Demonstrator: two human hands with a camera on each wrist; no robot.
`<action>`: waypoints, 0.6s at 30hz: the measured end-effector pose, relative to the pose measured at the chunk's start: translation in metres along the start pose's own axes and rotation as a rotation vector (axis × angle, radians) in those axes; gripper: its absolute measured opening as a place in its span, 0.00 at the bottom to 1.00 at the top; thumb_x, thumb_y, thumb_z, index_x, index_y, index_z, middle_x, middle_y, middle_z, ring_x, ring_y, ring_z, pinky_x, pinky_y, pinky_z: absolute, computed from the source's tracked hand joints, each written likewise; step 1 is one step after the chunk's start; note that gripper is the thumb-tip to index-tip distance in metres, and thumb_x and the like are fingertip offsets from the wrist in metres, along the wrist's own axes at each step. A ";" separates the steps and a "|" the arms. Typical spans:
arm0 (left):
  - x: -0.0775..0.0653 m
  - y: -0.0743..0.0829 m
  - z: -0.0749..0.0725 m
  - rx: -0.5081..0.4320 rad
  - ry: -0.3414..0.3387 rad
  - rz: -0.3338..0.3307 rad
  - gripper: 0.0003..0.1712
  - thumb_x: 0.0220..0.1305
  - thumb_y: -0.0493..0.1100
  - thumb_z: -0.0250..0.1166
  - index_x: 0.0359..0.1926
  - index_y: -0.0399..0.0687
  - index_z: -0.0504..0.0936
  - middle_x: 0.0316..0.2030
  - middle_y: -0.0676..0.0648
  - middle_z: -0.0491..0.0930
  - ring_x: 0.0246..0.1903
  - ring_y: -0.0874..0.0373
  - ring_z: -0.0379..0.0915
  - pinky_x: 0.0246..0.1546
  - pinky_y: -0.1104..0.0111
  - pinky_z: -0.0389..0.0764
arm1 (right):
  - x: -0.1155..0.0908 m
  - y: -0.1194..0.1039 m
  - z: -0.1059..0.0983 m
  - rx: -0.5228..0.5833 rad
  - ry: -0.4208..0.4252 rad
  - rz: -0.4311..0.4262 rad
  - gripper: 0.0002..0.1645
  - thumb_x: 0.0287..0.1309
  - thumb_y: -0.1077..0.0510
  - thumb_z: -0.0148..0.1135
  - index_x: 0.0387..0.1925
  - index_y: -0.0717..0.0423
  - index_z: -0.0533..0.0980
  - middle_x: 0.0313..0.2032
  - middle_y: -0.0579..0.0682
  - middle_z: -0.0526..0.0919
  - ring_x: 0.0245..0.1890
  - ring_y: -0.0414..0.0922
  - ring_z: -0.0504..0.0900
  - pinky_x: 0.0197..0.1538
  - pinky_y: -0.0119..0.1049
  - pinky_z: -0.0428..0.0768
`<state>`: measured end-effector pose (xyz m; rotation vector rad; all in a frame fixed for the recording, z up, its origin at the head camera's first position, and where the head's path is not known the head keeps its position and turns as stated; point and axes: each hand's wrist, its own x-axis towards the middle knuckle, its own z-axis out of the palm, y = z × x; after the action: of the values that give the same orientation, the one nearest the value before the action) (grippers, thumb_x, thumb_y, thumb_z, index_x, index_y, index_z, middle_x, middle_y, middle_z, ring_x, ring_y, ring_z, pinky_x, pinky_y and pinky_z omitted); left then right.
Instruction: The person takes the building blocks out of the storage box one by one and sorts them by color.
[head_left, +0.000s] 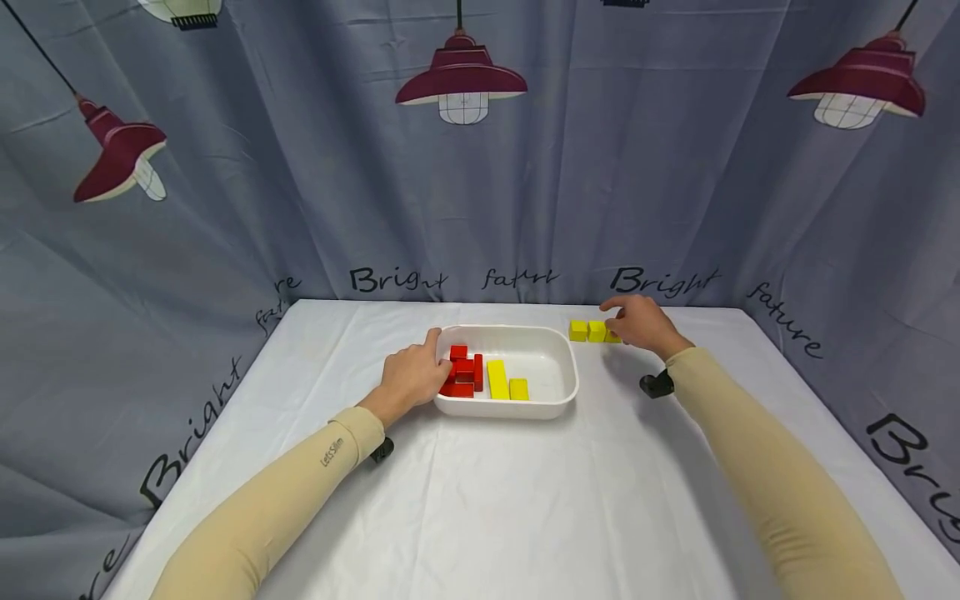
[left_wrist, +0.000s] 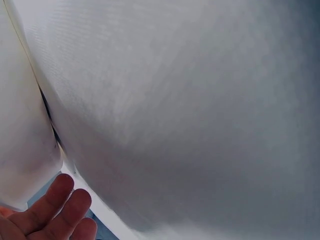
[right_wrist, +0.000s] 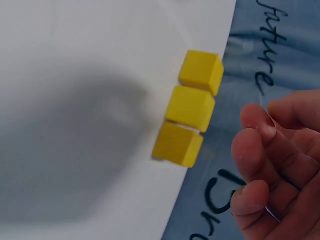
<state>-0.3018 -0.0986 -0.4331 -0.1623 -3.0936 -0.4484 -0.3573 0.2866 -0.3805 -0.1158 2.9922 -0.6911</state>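
Observation:
My left hand (head_left: 414, 371) grips the left rim of a white tray (head_left: 551, 409), thumb over the edge and fingers outside; in the left wrist view the fingertips lie right at the tray's wall (left_wrist: 30, 145). Inside, several red blocks (head_left: 465, 377) sit at the left, beside a long yellow block (head_left: 497, 380) and a short yellow block (head_left: 518, 389). Beyond the tray's right side stand three yellow cubes (head_left: 577, 331) in a row. Over the rightmost cube hovers my right hand (head_left: 637, 323), fingers loosely bent and nothing between them; the right wrist view shows all three cubes (right_wrist: 190, 108).
A white cloth covers the table (head_left: 495, 500), whose far edge runs just behind the cubes. Behind it hangs a grey-blue curtain (head_left: 510, 192) printed with lamps and lettering. Dark wrist cameras (head_left: 657, 384) hang below both sleeves.

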 end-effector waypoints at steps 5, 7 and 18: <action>-0.001 0.000 0.000 -0.001 0.005 0.006 0.37 0.69 0.55 0.51 0.75 0.51 0.57 0.45 0.42 0.85 0.36 0.48 0.80 0.42 0.53 0.82 | -0.005 -0.012 -0.003 0.005 -0.003 -0.045 0.24 0.66 0.60 0.60 0.63 0.58 0.75 0.44 0.62 0.82 0.38 0.54 0.84 0.37 0.40 0.82; 0.000 0.000 0.000 -0.002 0.003 0.006 0.37 0.69 0.55 0.51 0.75 0.51 0.58 0.45 0.41 0.85 0.36 0.48 0.80 0.42 0.53 0.82 | -0.006 -0.016 -0.005 0.021 -0.022 -0.066 0.24 0.66 0.60 0.60 0.62 0.58 0.76 0.43 0.61 0.83 0.40 0.56 0.85 0.38 0.40 0.83; 0.000 0.000 0.002 -0.013 -0.009 -0.008 0.37 0.69 0.56 0.51 0.75 0.52 0.57 0.47 0.41 0.85 0.37 0.48 0.81 0.44 0.52 0.81 | -0.012 -0.040 -0.012 0.082 -0.150 -0.176 0.23 0.62 0.58 0.66 0.59 0.57 0.79 0.36 0.60 0.86 0.27 0.51 0.81 0.31 0.37 0.79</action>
<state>-0.3021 -0.0978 -0.4348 -0.1522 -3.1015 -0.4687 -0.3438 0.2573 -0.3516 -0.4115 2.8294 -0.7828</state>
